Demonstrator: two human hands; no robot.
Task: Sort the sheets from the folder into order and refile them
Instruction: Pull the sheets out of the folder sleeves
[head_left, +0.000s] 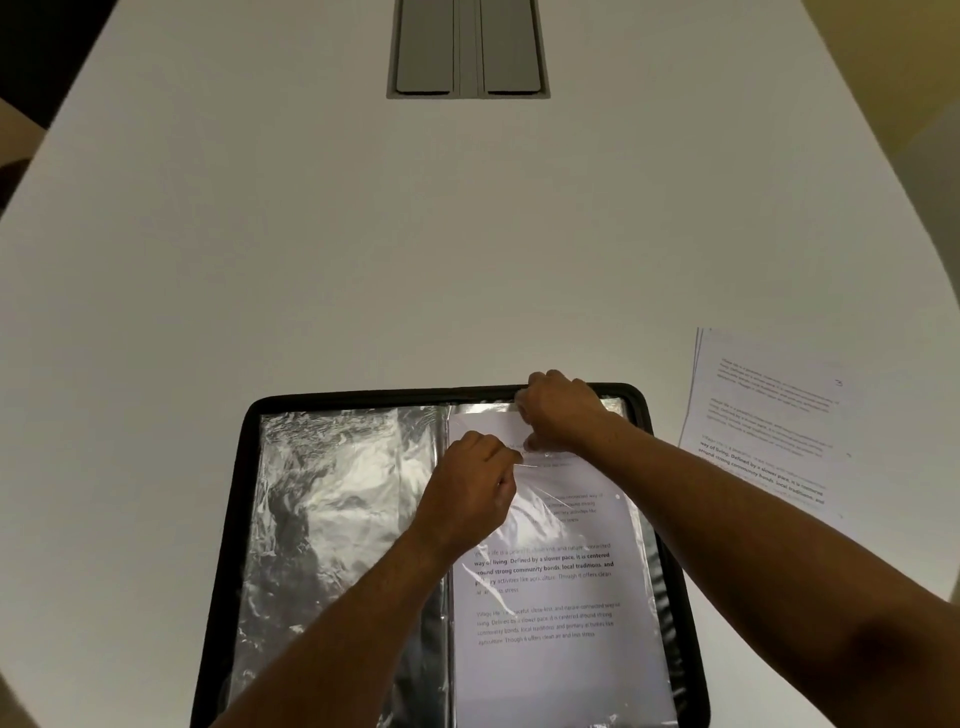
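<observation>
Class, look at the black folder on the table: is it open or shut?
Open. The folder lies spread flat, both clear-sleeve pages showing; the left hand and right hand work a printed sheet at the right-hand sleeve.

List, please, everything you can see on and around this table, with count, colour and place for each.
table: one, white, fills the view.
cable hatch: one, grey, set into the table's far middle.
folder: one, black-edged, open at the near edge, with clear plastic sleeves.
printed sheet: one, white, in the folder's right-side sleeve, partly slid in.
loose sheets: a small stack, count unclear, white, on the table right of the folder.
left hand: one, pinching the clear sleeve film.
right hand: one, fingers curled at the sheet's top edge.
</observation>
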